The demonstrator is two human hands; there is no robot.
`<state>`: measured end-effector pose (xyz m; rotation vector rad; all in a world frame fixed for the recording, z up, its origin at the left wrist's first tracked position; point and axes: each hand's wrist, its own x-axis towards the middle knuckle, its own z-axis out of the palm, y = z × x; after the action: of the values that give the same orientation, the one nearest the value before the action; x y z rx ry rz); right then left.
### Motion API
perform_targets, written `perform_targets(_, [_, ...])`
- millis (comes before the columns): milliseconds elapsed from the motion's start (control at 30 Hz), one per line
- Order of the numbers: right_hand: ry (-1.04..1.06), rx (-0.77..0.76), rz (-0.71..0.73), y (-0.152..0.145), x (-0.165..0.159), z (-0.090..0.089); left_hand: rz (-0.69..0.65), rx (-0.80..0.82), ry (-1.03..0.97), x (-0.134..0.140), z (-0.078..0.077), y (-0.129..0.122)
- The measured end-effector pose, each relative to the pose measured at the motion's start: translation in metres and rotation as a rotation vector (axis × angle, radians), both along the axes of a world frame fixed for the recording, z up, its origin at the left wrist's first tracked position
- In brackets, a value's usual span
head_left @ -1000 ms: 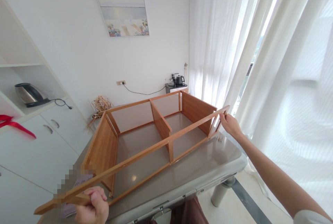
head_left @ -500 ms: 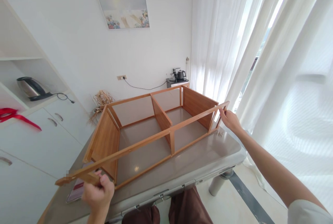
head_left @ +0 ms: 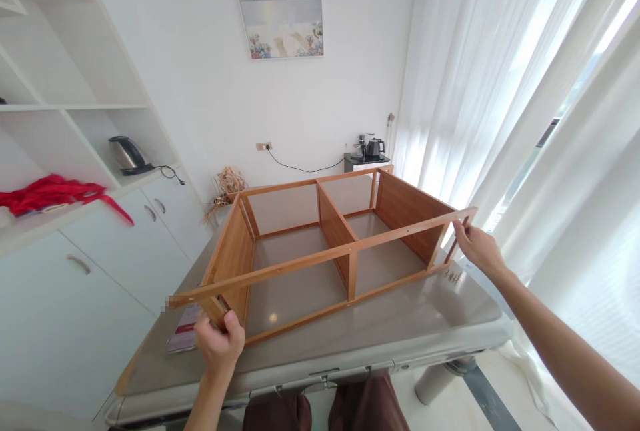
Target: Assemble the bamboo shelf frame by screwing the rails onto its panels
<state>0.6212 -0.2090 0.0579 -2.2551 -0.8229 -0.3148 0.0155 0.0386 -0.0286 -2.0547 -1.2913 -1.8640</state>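
A wooden shelf unit lies on its side on the table, with a left side panel (head_left: 233, 247), a middle panel (head_left: 334, 234) and a right side panel (head_left: 415, 217). Along its near side runs a wooden ladder-like frame (head_left: 300, 260). My left hand (head_left: 220, 337) is closed around a short wooden piece at this frame's left end. At the far right end, my right hand (head_left: 477, 247) pinches the frame near its corner. The frame's upper rail appears to meet the panels' near edges; the exact contact at the left is hard to see.
Several small screws (head_left: 453, 275) stand on the table (head_left: 380, 324) by the right end. A printed booklet (head_left: 184, 329) lies at the left. Behind are a small stand (head_left: 355, 165) with a kettle (head_left: 374, 148) and dried plants (head_left: 229, 183). Curtains (head_left: 450, 84) hang at the right.
The frame's left end has moved in towards the left side panel, with my left hand still on it. My right hand keeps its hold. The view has turned left.
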Motion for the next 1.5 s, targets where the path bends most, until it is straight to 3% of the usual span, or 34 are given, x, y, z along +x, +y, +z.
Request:
perform_targets(200, [0.027,-0.164,-0.027,-0.001,0.000,0.002,0.012,0.068,-0.061,0.001,-0.011,0.016])
perform_targets(500, [0.030,-0.211,-0.038,-0.005,-0.001,0.004,0.085,-0.139,-0.037,0.003,-0.012,0.015])
perform_targets(600, [0.036,-0.237,-0.036,-0.005,0.002,0.005,0.029,-0.179,-0.089,0.007,-0.010,0.011])
perform_targets(700, [0.054,-0.263,-0.027,-0.003,0.004,0.008,-0.140,-0.100,-0.159,0.011,-0.004,0.007])
perform_targets(867, [0.080,-0.272,0.004,-0.005,0.011,0.009,-0.153,-0.119,-0.117,0.013,0.011,0.001])
perform_targets(1167, [0.062,-0.139,-0.012,-0.004,0.067,-0.015,-0.222,-0.044,-0.126,0.023,0.056,-0.013])
perform_targets(1300, [0.049,-0.113,-0.006,-0.002,0.054,0.002,-0.300,-0.074,-0.186,0.028,0.068,-0.017])
perform_targets(1500, [0.067,-0.098,-0.049,-0.004,-0.007,0.052,-0.339,-0.086,-0.228,0.030,0.070,-0.019])
